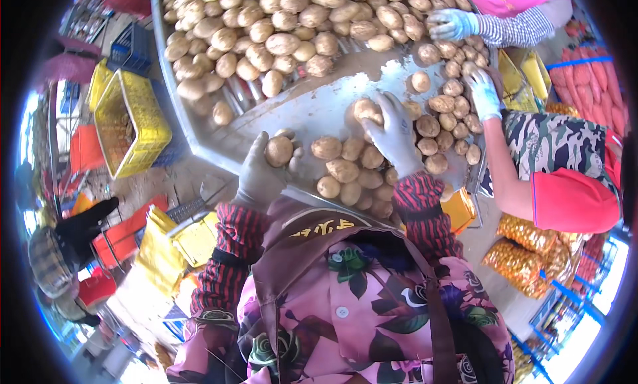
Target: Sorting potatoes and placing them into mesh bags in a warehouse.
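My left hand (265,172), in a grey glove, is closed around a potato (279,151) above the near edge of the metal sorting table (299,110). My right hand (391,130), gloved alike, grips another potato (367,111) over the table's middle. Between my hands and close to my apron lies a heap of potatoes (342,170). Smaller potatoes (447,121) spread to the right of my right hand. Beyond a metal divider, a large pile of potatoes (282,43) covers the far part of the table, partly on rollers (244,92).
A co-worker's gloved hand (482,92) touches the small potatoes at right; another worker's gloved hand (452,24) is above it. Yellow crates (130,125) and a blue crate (130,47) stand left. Filled net sacks (516,267) lie at the lower right, an orange crate (458,212) beside the table.
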The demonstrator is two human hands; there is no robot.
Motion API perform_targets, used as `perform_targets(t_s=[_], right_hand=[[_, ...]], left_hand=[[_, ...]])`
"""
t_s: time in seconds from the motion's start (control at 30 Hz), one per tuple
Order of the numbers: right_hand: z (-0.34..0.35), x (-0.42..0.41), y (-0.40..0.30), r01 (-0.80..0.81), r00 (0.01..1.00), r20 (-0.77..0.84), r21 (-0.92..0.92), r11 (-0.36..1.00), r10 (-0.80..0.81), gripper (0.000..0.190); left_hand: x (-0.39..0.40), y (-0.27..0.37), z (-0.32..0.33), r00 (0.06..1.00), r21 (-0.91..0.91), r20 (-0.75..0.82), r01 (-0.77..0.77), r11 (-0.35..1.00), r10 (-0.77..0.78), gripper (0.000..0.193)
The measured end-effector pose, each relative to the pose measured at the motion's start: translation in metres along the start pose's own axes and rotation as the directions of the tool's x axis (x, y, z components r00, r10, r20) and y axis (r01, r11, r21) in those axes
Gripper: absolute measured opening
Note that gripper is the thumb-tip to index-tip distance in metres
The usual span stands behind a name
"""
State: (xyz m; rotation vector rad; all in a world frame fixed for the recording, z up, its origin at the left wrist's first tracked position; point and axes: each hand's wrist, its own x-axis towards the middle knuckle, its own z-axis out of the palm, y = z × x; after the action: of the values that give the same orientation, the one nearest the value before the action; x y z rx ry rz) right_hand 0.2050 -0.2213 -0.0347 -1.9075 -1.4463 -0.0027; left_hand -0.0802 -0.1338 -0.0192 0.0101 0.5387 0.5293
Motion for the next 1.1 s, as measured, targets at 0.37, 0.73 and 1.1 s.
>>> perform_targets(t_s=[0.37,0.73,1.1], right_hand=[[0.014,-0.032,-0.024,0.127,0.919,0.364,0.087,0.988,-0.150,0.040],[-0.025,-0.080,-0.013,-0.143,0.957,0.256,0.019,0.990,0.134,0.038],[-0.015,-0.077,-0.004,-0.074,0.953,0.289,-0.074,0.995,0.092,0.045]], left_hand=[[-0.096,0.004,-0.064,0.947,-0.304,-0.034,-0.314,0.899,0.319,0.044],[-0.118,0.107,-0.130,0.748,-0.388,-0.187,-0.651,0.652,0.636,0.046],[-0.118,0.121,-0.207,0.732,-0.460,-0.398,-0.681,0.570,0.553,0.030]])
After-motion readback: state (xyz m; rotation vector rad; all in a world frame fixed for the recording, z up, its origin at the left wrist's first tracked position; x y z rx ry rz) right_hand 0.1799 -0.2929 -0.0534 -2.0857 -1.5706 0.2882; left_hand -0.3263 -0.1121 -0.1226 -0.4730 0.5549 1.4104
